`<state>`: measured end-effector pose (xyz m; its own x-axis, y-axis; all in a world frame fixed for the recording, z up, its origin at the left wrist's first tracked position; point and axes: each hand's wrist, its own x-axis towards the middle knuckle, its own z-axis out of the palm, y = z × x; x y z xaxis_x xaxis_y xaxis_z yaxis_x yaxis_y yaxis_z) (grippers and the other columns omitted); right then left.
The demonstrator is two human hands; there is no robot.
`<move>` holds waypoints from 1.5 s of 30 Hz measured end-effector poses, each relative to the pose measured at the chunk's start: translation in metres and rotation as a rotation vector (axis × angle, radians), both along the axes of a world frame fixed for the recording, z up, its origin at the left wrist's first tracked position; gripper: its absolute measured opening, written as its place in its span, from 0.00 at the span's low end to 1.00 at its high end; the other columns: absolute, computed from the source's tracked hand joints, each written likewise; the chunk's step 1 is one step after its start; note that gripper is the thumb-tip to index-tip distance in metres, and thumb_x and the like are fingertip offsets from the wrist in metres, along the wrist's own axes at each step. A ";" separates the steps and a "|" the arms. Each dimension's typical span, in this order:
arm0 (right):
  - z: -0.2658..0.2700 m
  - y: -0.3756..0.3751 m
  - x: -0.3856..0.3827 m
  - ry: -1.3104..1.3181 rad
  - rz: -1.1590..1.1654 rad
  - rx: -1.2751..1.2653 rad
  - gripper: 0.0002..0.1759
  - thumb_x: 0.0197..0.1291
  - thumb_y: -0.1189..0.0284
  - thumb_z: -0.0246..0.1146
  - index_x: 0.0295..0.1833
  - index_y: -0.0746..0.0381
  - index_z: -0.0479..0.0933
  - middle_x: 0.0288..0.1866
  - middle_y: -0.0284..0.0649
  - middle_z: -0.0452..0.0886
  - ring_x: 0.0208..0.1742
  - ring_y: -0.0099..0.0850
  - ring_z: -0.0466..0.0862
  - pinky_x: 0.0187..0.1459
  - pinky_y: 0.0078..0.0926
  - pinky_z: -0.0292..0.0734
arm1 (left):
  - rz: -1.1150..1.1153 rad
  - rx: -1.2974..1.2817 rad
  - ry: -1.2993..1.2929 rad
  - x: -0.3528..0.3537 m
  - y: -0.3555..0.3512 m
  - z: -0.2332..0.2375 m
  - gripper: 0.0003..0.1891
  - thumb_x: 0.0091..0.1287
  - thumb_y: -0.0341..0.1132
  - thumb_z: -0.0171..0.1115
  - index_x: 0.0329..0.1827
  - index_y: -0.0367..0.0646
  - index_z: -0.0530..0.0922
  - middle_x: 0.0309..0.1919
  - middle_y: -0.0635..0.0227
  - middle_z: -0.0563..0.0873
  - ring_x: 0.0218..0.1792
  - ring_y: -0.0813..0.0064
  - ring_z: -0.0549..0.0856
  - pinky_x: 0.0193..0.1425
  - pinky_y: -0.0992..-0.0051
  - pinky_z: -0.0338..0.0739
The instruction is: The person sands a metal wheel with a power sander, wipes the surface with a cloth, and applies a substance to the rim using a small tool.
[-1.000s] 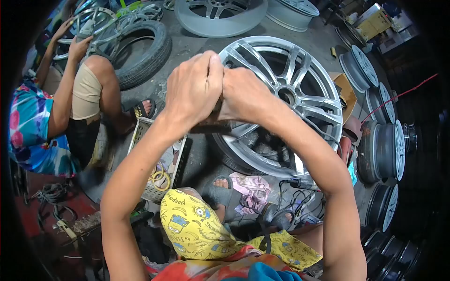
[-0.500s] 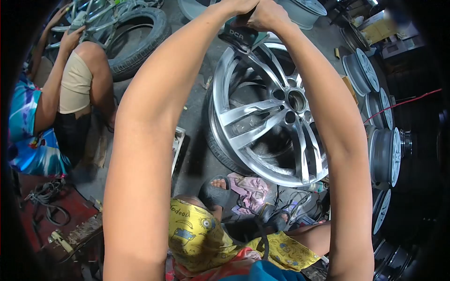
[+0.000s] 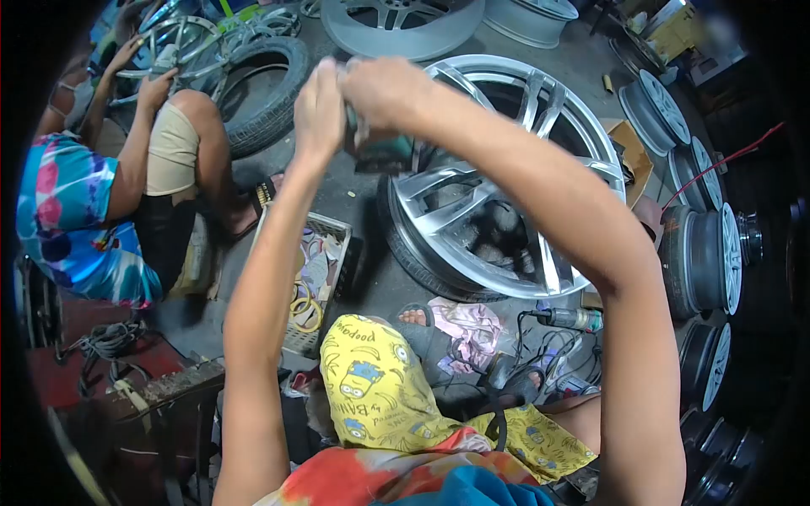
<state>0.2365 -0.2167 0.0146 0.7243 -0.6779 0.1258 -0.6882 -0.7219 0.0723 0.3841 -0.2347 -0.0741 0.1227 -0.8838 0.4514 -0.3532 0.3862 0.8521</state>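
Observation:
Both my hands are up at the left edge of a silver alloy wheel rim [image 3: 439,221], which lies tilted on a tyre [image 3: 403,253]. My right hand [image 3: 390,94] is closed around a dark green power tool [image 3: 384,153], possibly a sander. My left hand [image 3: 321,114] is closed against the tool's other side, its fingers partly hidden. The tool is blurred and sits beside the rim's outer edge; whether it touches the rim cannot be made out. My right forearm covers part of the rim's centre and spokes.
A crate [image 3: 337,226] of rings and scraps stands left of the rim. Another power tool [image 3: 574,318] and cables lie near a pink cloth [image 3: 468,329]. A person [image 3: 84,211] at left handles a wheel [image 3: 181,46]. More wheels [image 3: 730,257] line the right side.
My hands and the tool have moved left and toward me, off the rim's far spokes. The view has shifted, bringing the crate and more of the far wheel into sight.

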 end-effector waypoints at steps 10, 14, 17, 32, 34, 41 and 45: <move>-0.012 0.044 -0.023 -0.093 -0.002 -0.063 0.26 0.43 0.60 0.83 0.46 0.64 0.87 0.53 0.49 0.86 0.49 0.48 0.92 0.48 0.46 0.88 | 0.004 -0.123 -0.190 -0.020 0.067 0.021 0.25 0.87 0.48 0.41 0.45 0.34 0.79 0.44 0.38 0.84 0.49 0.34 0.82 0.53 0.48 0.74; -0.026 0.023 -0.016 -0.185 -0.152 -0.156 0.17 0.50 0.67 0.79 0.44 0.64 0.87 0.53 0.48 0.87 0.48 0.48 0.92 0.47 0.46 0.88 | -0.032 -0.067 -0.199 -0.020 0.037 0.030 0.26 0.87 0.49 0.40 0.48 0.33 0.78 0.45 0.38 0.84 0.50 0.32 0.81 0.54 0.46 0.73; -0.025 0.069 -0.029 -0.154 -0.080 -0.126 0.14 0.49 0.73 0.76 0.43 0.66 0.86 0.52 0.49 0.86 0.44 0.48 0.92 0.44 0.45 0.89 | -0.075 -0.128 -0.184 -0.027 0.077 0.023 0.26 0.87 0.49 0.41 0.50 0.32 0.77 0.46 0.36 0.83 0.51 0.31 0.80 0.54 0.47 0.72; -0.047 0.350 -0.250 -0.417 -0.438 -0.066 0.23 0.47 0.70 0.78 0.51 0.65 0.82 0.58 0.47 0.76 0.43 0.48 0.89 0.42 0.45 0.87 | -0.793 -0.133 -0.289 -0.220 0.299 0.039 0.22 0.76 0.40 0.65 0.62 0.30 0.73 0.54 0.47 0.75 0.57 0.46 0.76 0.65 0.54 0.71; -0.055 0.363 -0.280 -0.434 -0.531 -0.116 0.32 0.44 0.66 0.82 0.56 0.61 0.81 0.57 0.45 0.75 0.44 0.50 0.88 0.43 0.47 0.86 | -0.891 -0.152 -0.311 -0.249 0.305 0.036 0.27 0.74 0.37 0.67 0.69 0.31 0.70 0.59 0.45 0.75 0.62 0.44 0.76 0.68 0.52 0.72; -0.095 0.389 -0.323 -0.608 -0.777 -0.183 0.44 0.45 0.67 0.82 0.70 0.57 0.74 0.53 0.44 0.75 0.45 0.51 0.87 0.44 0.48 0.85 | -1.095 -0.090 -0.319 -0.304 0.292 0.021 0.32 0.70 0.30 0.70 0.74 0.33 0.67 0.67 0.44 0.74 0.69 0.42 0.76 0.74 0.56 0.72; -0.114 0.401 -0.327 -0.560 -0.847 -0.035 0.47 0.41 0.71 0.81 0.72 0.52 0.73 0.51 0.45 0.74 0.44 0.54 0.87 0.44 0.50 0.84 | -1.084 -0.032 -0.363 -0.309 0.299 -0.006 0.31 0.68 0.29 0.72 0.72 0.33 0.70 0.62 0.45 0.78 0.66 0.41 0.78 0.70 0.57 0.74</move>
<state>-0.0905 0.1841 -0.0997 -0.1617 -0.9304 0.3290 -0.9138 0.0153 -0.4060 0.0750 0.0647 -0.0804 -0.8395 -0.4327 0.3287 -0.0446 0.6578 0.7519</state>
